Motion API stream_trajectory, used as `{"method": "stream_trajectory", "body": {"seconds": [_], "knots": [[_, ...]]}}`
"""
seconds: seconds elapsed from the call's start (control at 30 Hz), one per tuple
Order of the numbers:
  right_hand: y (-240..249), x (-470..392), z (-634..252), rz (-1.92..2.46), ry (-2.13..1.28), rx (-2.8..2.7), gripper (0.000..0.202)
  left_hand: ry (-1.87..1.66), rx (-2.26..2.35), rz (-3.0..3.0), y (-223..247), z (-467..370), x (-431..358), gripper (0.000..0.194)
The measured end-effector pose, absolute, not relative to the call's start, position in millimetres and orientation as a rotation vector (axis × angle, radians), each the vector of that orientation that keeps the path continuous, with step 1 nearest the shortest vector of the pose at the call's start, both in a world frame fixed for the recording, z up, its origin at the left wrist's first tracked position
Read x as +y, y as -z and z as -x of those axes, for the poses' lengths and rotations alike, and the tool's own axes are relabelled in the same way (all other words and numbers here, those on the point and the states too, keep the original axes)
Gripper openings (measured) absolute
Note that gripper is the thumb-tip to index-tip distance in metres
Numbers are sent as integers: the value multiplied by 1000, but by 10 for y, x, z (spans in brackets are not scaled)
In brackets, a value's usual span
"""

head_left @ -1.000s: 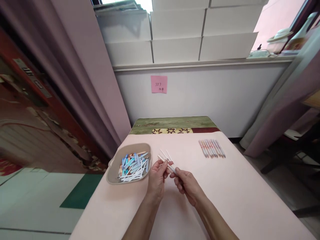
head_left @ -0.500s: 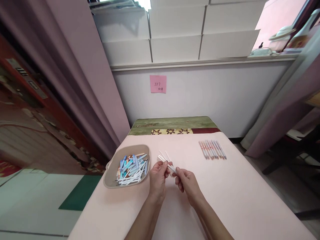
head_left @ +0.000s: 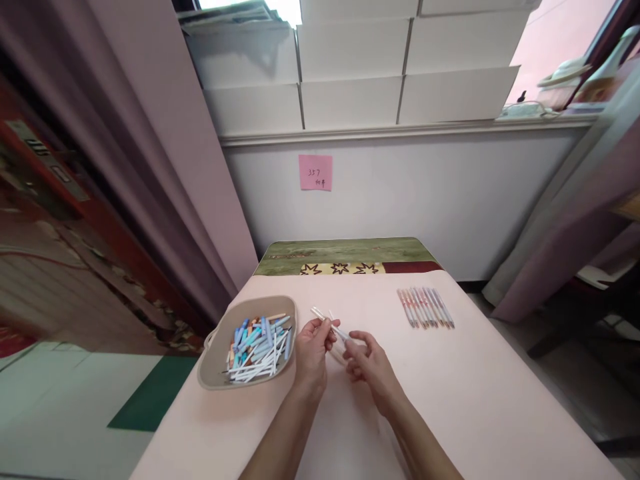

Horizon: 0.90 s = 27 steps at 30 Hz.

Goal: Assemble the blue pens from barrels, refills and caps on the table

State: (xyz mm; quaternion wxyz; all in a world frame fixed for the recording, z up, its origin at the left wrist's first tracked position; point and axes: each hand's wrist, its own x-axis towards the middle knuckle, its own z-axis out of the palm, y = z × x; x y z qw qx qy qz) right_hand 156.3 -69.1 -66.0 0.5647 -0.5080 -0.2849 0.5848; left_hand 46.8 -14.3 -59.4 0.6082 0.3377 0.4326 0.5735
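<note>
A slim whitish pen barrel (head_left: pixel 339 331) slants between my two hands above the cloth. My left hand (head_left: pixel 313 350) is closed, pinching it between thumb and fingertips near its upper end. At the lower end, the thumb and fingers of my right hand (head_left: pixel 370 363) close around the tip, which they partly hide. Thin white sticks (head_left: pixel 332 315) show just beyond my left fingertips; how many are held and how many lie on the cloth I cannot tell. To the left, a beige basket (head_left: pixel 210 375) holds blue, teal and orange pen parts (head_left: pixel 253 340) and white pen refills (head_left: pixel 260 367).
Several pens (head_left: pixel 426 308) lie side by side in a row at the right. A pale pink cloth (head_left: pixel 480 400) covers the table, leaving a green patterned strip (head_left: pixel 345 250) at the far edge. A pink note (head_left: pixel 315 173) is stuck on the wall behind.
The fingers of my right hand have loosened and spread a little at the pen barrel's lower end. My left hand keeps its pinch. The view has shifted slightly.
</note>
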Motion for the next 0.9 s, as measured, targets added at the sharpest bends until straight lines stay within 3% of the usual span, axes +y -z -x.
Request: {"method": "stream_trajectory", "body": {"seconds": [0.3,0.47,0.6,0.8,0.9], "knots": [[708,-645,-1586,1132,-1220,-679,45,-1343,1018,-763,598,-521,-116,32],[720,-629,-1611,1248,-1406,-668,52,-1301,1029,-813,556,-547,-115,31],[719,-614,-1615,1183,-1271,-672,43,-1322,1030,-816,569,-542,-113,31],[741,-616,-1605,1256,-1381,-685,48,-1320,1052,-821,588,-549,-91,31],[837,-630,-1671,1273,-1284,-722,39,-1412,1113,-849,493,-511,-68,29]]}}
